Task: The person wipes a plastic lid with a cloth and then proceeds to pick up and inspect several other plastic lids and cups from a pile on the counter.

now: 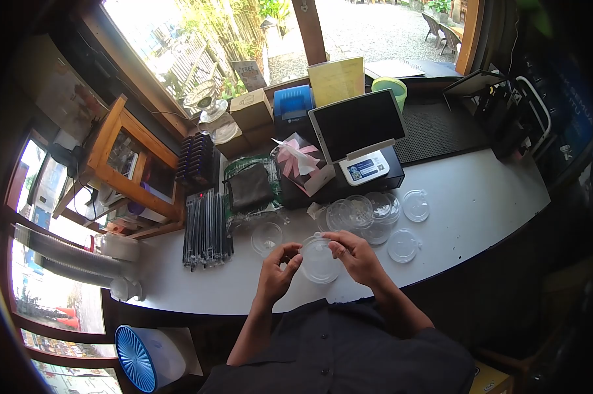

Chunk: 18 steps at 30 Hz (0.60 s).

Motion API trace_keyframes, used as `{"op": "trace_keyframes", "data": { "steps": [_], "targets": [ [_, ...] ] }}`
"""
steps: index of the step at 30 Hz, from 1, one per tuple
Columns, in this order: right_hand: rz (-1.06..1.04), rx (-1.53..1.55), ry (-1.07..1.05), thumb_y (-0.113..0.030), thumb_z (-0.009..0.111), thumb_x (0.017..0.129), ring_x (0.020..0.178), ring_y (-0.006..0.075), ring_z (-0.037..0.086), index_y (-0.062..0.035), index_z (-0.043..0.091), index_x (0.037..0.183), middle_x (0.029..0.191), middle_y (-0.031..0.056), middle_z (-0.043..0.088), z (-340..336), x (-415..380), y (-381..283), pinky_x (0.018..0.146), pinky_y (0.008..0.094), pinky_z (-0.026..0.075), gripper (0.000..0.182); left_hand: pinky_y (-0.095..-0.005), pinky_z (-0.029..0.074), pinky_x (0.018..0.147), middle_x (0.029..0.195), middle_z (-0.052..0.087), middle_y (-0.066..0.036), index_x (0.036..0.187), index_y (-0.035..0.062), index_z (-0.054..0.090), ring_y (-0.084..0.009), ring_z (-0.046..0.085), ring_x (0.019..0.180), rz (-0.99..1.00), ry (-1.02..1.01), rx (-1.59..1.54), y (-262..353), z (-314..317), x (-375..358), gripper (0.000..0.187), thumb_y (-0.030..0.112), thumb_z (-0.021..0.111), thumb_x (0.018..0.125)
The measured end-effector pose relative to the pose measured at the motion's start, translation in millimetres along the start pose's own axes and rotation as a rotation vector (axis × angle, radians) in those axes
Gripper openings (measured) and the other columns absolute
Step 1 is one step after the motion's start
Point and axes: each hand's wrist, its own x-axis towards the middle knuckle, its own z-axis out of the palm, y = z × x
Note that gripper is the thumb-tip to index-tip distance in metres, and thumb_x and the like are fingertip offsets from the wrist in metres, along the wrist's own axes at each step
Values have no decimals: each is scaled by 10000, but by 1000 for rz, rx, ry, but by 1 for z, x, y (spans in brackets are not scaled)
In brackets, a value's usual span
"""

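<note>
A round clear plastic lid (318, 264) with a small tab is held up above the front part of the counter. My right hand (357, 258) pinches its upper right edge between thumb and fingers. On the opposite side, my left hand (276, 276) has its curled fingers at the rim. Just beyond my hands, several similar lids (376, 209) lie overlapping on the counter. One single lid (404, 245) rests to the right of my right hand, and another lid (416, 205) sits farther back. A clear round piece (266, 238) lies behind my left hand.
Several dark, thin wrapped items (208, 230) lie on the white counter (480, 217) at left. A tablet on a stand (359, 128), a box with pink ribbon (303, 161) and a black packet (249, 186) stand behind. A blue-lidded container (137, 358) is lower left.
</note>
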Motion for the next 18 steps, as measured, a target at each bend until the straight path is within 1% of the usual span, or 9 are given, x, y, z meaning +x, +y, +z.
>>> {"op": "trace_keyframes", "data": {
  "steps": [2,3,6,7,10,13,16,18],
  "targets": [
    [69,151,67,-193,552,1071,747,86,510,35,664,1237,809,5,559,-2,2,2,686,246,422,303,-333,496,941,1126,662,-110,1250,2,611,-190,626,1091,132,139,165,-7,7,3,337,191,662,976],
    [150,280,106,-190,543,1070,671,74,484,28,681,1185,749,-13,548,-4,3,6,639,239,418,283,-351,493,968,1211,637,-126,1257,5,612,-221,615,1148,137,142,165,-15,8,4,334,181,652,976],
    [276,378,42,-183,532,1065,632,62,476,18,684,1176,712,-31,525,-22,1,28,592,230,420,274,-362,489,988,1269,609,-134,1269,10,607,-227,591,1201,121,71,186,-34,12,2,338,174,646,976],
    [318,333,54,-166,534,1051,552,43,418,30,674,1216,709,-41,516,-23,0,27,571,244,447,293,-390,478,1005,1303,606,-141,1272,41,624,-277,580,1233,97,56,113,-37,13,0,347,188,667,960],
    [524,404,-105,-184,550,1050,636,64,494,24,640,1275,770,-20,547,-33,-8,31,585,252,471,319,-393,475,1014,1313,607,-147,1295,48,622,-281,580,1237,117,48,96,-43,16,-2,354,169,647,963],
    [573,521,-178,-199,573,1038,660,71,511,23,600,1349,789,-18,547,-31,-16,38,603,268,491,383,-385,475,1016,1323,604,-148,1314,51,621,-279,580,1239,130,27,93,-45,16,1,364,154,632,966],
    [546,552,-166,-215,597,1028,687,72,522,10,559,1414,785,-28,539,-24,-19,38,615,257,479,448,-370,477,1010,1321,605,-147,1326,56,620,-276,583,1235,130,-4,46,-43,18,5,368,148,623,970],
    [521,517,-186,-215,601,1026,700,72,525,-6,544,1438,786,-33,539,-23,-20,44,625,253,470,465,-357,467,1018,1327,595,-144,1346,21,596,-243,572,1244,125,-22,38,-43,18,8,374,124,597,987]
  ]
}}
